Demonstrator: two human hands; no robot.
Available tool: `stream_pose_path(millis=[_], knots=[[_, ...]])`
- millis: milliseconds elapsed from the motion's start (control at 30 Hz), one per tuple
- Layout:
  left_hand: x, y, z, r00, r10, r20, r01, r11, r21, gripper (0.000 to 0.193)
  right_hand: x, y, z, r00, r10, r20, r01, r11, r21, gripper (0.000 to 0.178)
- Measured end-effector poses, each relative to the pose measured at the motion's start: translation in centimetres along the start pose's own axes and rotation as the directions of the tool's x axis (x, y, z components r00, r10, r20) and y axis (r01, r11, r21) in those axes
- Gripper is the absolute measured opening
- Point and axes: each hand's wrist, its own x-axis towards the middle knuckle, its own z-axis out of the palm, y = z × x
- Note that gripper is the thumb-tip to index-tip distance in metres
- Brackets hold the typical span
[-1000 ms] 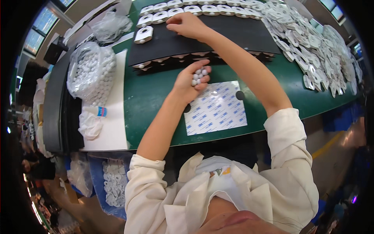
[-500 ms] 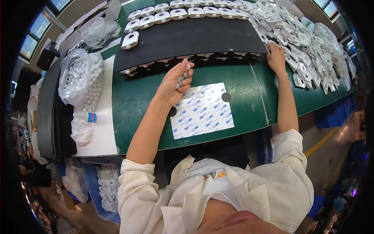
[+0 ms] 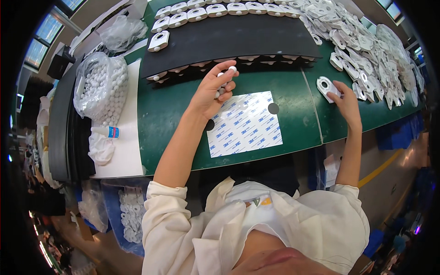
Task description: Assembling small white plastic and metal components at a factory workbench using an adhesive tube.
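Observation:
Several small white balls (image 3: 222,85) sit in my left hand (image 3: 210,94), its fingers curled round them, with one ball at the thumb and fingertip. This hand is just above the table, in front of the black board (image 3: 229,41). My right hand (image 3: 347,101) pinches a flat white plastic piece (image 3: 326,89) with a round dark-rimmed hole, lifted at the right side. Between the hands lies a white sheet with blue print (image 3: 245,123), with a dark round spot at each side.
Rows of white pieces (image 3: 197,13) stand behind the board, with more beneath its front edge. A heap of loose white pieces (image 3: 362,50) covers the right back. At left are a clear bag of white balls (image 3: 101,87), a small bottle (image 3: 110,132) and crumpled white cloth (image 3: 101,149).
My right hand has come away from the heap toward me, now holding a white plastic piece. In my left hand, one ball has moved up to the fingertips.

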Motion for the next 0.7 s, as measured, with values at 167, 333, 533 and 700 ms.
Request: stream_pose_path(millis=[167, 333, 533, 700], knots=[[0.1, -0.1, 0.0, 1.0, 0.005, -0.01, -0.004, 0.998, 0.063, 0.027, -0.4, -4.0, -2.7, 0.946, 0.016, 0.324, 0.054, 0.977, -0.207, 0.031], [0.0, 0.1, 0.1, 0.999, -0.027, -0.043, 0.029, 0.998, 0.056, 0.03, -0.7, -9.6, -1.2, 0.911, -0.142, 0.387, 0.195, 0.976, -0.101, 0.02], [0.2, 0.0, -0.2, 1.0, -0.013, -0.005, 0.013, 1.0, 0.014, 0.031, -2.1, -13.5, 6.8, 0.833, -0.307, 0.46, -0.141, 0.686, 0.714, 0.017], [0.4, -0.2, -0.4, 1.0, 0.017, 0.002, -0.017, 1.0, 0.018, 0.032, -3.4, -13.9, 10.1, 0.802, -0.294, 0.521, -0.271, 0.597, 0.755, 0.02]])
